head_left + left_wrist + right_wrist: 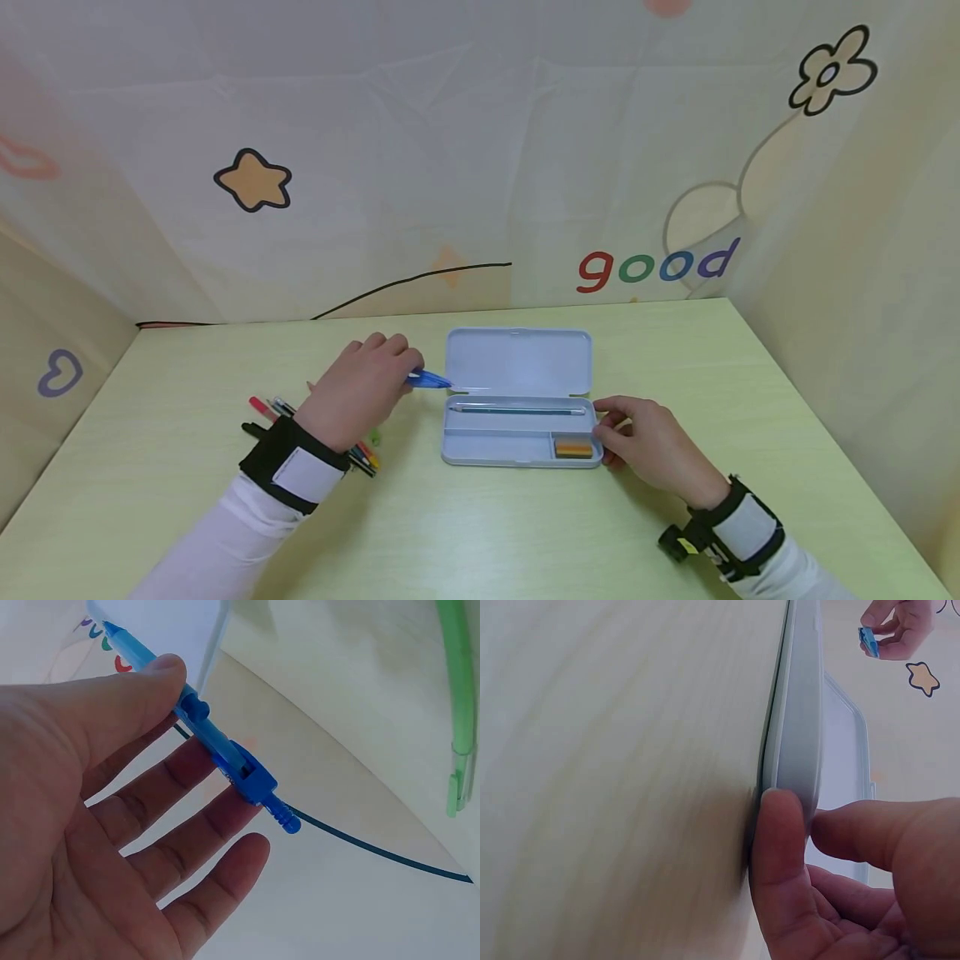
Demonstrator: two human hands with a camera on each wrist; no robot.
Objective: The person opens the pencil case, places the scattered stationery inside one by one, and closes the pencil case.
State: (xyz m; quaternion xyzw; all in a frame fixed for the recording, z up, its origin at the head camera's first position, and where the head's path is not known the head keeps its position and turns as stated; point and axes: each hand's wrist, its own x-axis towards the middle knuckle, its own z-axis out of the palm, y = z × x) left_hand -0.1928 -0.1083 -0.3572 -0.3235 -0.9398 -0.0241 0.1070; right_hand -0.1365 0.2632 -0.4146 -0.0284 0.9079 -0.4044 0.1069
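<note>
A blue drawing compass (214, 739) is pinched between the thumb and fingers of my left hand (363, 387), its tip pointing right near the case lid. The pale blue pencil case (495, 448) lies with its lid (519, 358) raised at the back. In its long rear compartment rests a pencil (517, 410); an orange-and-dark eraser-like block (573, 449) sits in the small front right compartment. My right hand (648, 437) grips the case's right end, with the thumb at the upper rim and a finger (780, 832) low against its outer side.
Several pens and pencils lie in a loose pile, partly hidden beneath my left wrist; a red pen (262, 408) and a green pen (459, 697) show among them. The light wooden table (465, 533) meets printed cloth walls (420, 167) at the back and sides.
</note>
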